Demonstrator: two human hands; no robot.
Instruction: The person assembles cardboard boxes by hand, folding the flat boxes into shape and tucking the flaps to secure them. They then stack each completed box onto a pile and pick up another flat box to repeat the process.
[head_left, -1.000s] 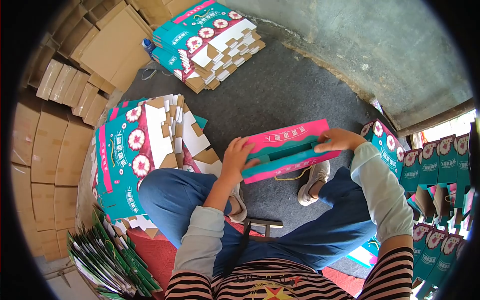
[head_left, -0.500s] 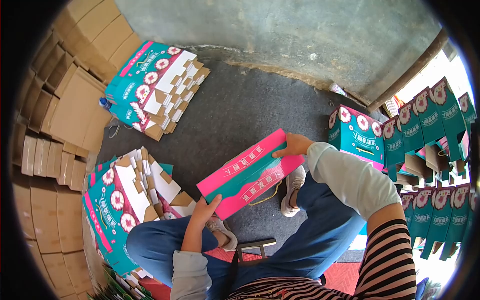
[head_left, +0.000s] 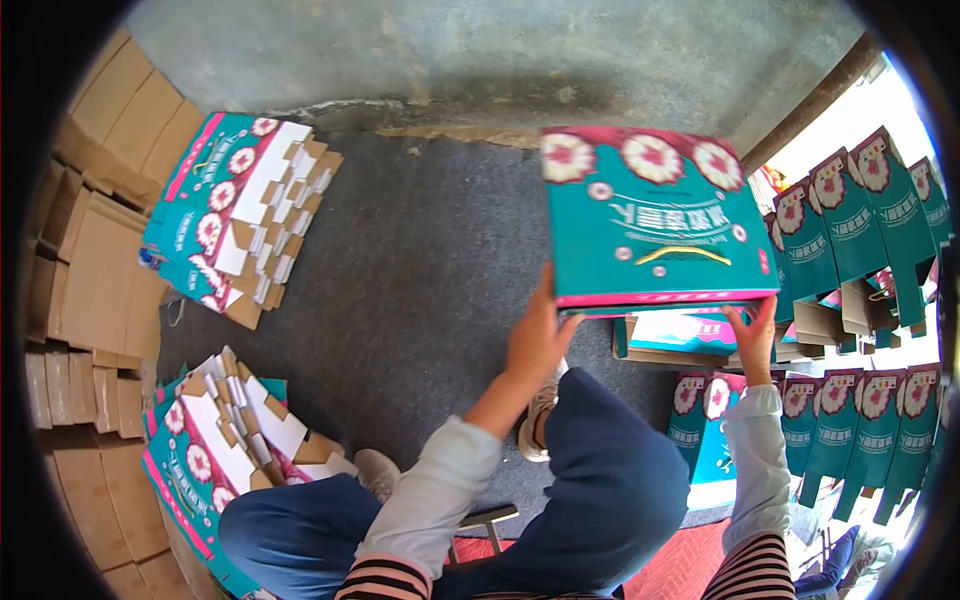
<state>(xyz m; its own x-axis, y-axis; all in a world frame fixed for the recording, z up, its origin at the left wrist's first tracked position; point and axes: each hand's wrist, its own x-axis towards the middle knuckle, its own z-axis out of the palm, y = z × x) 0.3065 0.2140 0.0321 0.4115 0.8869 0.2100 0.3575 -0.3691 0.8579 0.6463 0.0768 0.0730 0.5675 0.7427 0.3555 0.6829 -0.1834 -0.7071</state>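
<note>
A teal carton with a pink edge (head_left: 660, 220) is held by both hands toward the right, its broad printed face turned up and a yellow cord handle (head_left: 684, 255) showing on it. My left hand (head_left: 540, 335) grips the lower left corner, with the thumb along the near edge. At the lower right corner, my right hand (head_left: 753, 335) has its fingers closed on the same edge. Partly hidden beneath the carton is another box (head_left: 675, 333) standing on the dark floor covering.
Upright teal boxes with raised flaps (head_left: 845, 215) line the right side in rows. Two stacks of flat printed cartons (head_left: 225, 200) (head_left: 215, 430) lie on the left, before piled brown boxes (head_left: 110, 270). A grey wall (head_left: 450, 60) closes off the far side.
Both hands have carried the carton up and to the right. It has turned from its narrow pink side to its broad teal face, and my view has shifted to the right.
</note>
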